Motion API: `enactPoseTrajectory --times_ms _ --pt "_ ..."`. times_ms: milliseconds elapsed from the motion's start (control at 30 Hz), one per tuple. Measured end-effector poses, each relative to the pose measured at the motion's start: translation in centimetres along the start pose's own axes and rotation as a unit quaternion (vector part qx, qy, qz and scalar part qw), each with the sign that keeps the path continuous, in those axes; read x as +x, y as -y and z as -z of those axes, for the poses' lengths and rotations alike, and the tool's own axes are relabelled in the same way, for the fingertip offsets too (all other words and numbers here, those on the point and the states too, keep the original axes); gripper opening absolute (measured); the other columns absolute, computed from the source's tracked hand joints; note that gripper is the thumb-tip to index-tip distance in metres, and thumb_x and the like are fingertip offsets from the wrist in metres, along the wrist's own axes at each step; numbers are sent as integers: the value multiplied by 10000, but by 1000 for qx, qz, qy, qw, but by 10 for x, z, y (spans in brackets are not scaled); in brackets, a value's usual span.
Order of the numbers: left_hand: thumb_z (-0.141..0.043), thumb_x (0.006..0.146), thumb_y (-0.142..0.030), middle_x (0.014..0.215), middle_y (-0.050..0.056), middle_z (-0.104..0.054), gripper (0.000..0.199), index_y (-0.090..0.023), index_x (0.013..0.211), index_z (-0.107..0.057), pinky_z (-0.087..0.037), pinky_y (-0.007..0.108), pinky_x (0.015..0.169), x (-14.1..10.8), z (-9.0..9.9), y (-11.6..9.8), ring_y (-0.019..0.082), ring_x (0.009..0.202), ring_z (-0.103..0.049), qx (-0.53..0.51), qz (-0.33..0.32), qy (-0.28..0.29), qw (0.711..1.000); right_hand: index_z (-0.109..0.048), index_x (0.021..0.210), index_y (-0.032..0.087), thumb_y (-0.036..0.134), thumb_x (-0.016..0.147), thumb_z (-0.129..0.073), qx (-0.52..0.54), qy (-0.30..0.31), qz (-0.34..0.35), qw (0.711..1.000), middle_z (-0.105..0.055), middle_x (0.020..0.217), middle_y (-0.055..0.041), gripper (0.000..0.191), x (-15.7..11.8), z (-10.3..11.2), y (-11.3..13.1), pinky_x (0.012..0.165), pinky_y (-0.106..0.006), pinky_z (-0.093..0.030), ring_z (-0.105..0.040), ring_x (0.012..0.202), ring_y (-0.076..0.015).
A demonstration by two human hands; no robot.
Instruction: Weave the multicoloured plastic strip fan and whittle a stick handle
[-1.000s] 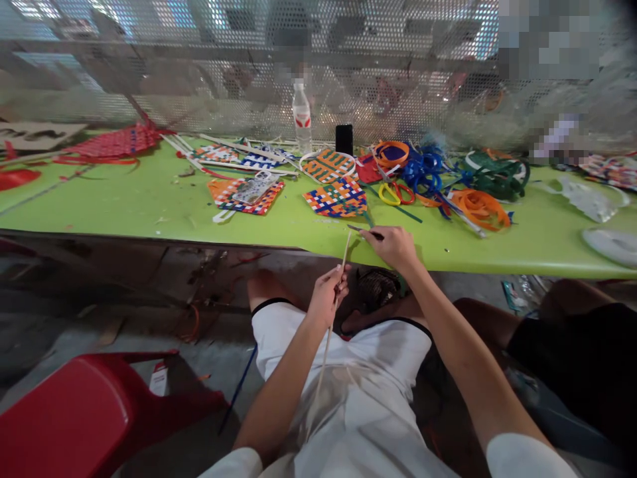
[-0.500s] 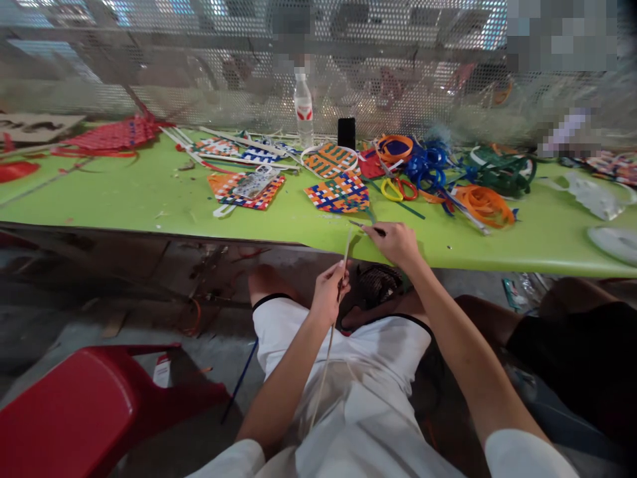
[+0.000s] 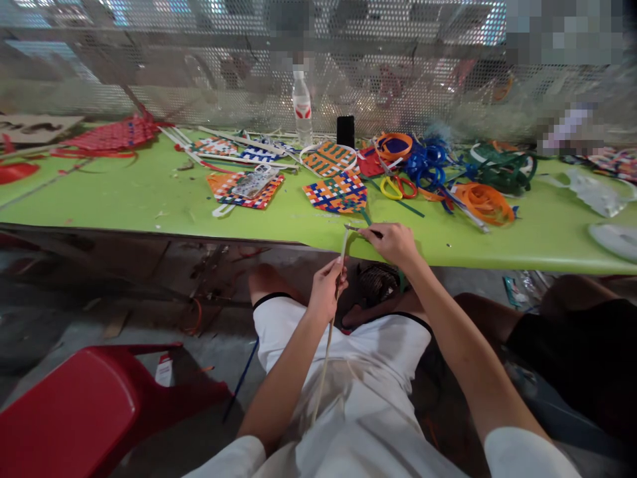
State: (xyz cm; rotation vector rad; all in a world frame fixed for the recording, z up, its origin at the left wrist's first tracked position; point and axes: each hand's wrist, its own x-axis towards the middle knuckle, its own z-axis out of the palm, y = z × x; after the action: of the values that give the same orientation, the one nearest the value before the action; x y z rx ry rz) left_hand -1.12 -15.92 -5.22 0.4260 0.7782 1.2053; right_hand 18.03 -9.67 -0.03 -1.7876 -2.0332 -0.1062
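Observation:
A thin pale strip (image 3: 344, 245) stands nearly upright in my left hand (image 3: 326, 289), pinched between thumb and fingers. Its long tail hangs down across my lap. My right hand (image 3: 397, 241), at the table's front edge, is closed around the dark handle of a small knife (image 3: 353, 228). The blade points left and meets the upper end of the strip; whether it is cutting in, I cannot tell. Just beyond, a woven piece (image 3: 338, 192) in orange, blue, red and white lies on the table, with a green strip coming off its near corner.
The green table (image 3: 124, 192) bears another woven piece (image 3: 271, 199) with a phone (image 3: 255, 182) on it, yellow-red scissors (image 3: 399, 188), coiled orange strips (image 3: 485, 202) and a water bottle (image 3: 302, 109). A red stool (image 3: 70, 405) stands at lower left. Another person's leg (image 3: 488, 318) is close on my right.
The knife blade has come down slightly and left onto the strip's upper end. My left hand has barely moved and still grips the strip.

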Motion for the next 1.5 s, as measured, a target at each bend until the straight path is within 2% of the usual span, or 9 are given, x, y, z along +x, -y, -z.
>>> enactPoseTrajectory --times_ms 167,300,467,567,967,1300,1500 --pt "-953 673 -363 692 -22 -557 411 -85 928 -788 -276 131 424 -2 4 3 17 534 -432 1 2 8 1000 -815 948 253 600 1049 -424 -8 4 1 1000 -804 926 -69 533 2 -1 -3 592 -311 -234 -685 769 -207" --pt "-957 667 -365 691 -22 -555 426 -82 937 -789 -281 133 425 -3 4 4 18 534 -435 -3 -1 15 1000 -806 928 239 603 1042 -453 17 12 24 999 -798 916 -65 520 1 0 -5 600 -298 -261 -681 772 -194" --pt "-984 606 -401 688 -24 -555 498 -73 928 -791 -282 128 421 -4 2 2 13 527 -431 -10 0 8 1000 -810 948 231 614 1048 -428 48 -6 13 999 -796 923 -62 550 -1 -2 -7 610 -291 -303 -696 799 -202" --pt "-979 612 -415 686 -26 -552 491 -84 923 -795 -273 124 418 -3 1 2 12 525 -430 -3 -2 3 1000 -819 948 247 621 1027 -480 55 -5 25 998 -799 927 -53 511 -1 -4 -7 618 -288 -318 -702 814 -207" --pt "-982 596 -434 681 -25 -552 508 -89 919 -797 -268 130 420 -1 1 3 18 529 -438 8 1 1 1000 -800 885 248 606 1023 -508 42 9 55 998 -785 866 -43 482 -2 1 -3 602 -292 -272 -690 789 -192" --pt "-961 647 -400 687 -22 -549 453 -84 920 -787 -280 136 427 0 -1 3 23 533 -440 10 -2 -1 1000 -798 874 247 625 1030 -473 26 -6 25 999 -781 850 -49 522 -1 1 0 591 -298 -248 -666 738 -189" --pt "-960 635 -424 690 -22 -551 475 -90 928 -793 -279 133 419 -1 0 5 22 527 -441 21 -8 3 1000 -800 879 237 616 1025 -495 42 11 48 998 -787 864 -56 508 -2 3 -1 603 -290 -259 -674 775 -193"
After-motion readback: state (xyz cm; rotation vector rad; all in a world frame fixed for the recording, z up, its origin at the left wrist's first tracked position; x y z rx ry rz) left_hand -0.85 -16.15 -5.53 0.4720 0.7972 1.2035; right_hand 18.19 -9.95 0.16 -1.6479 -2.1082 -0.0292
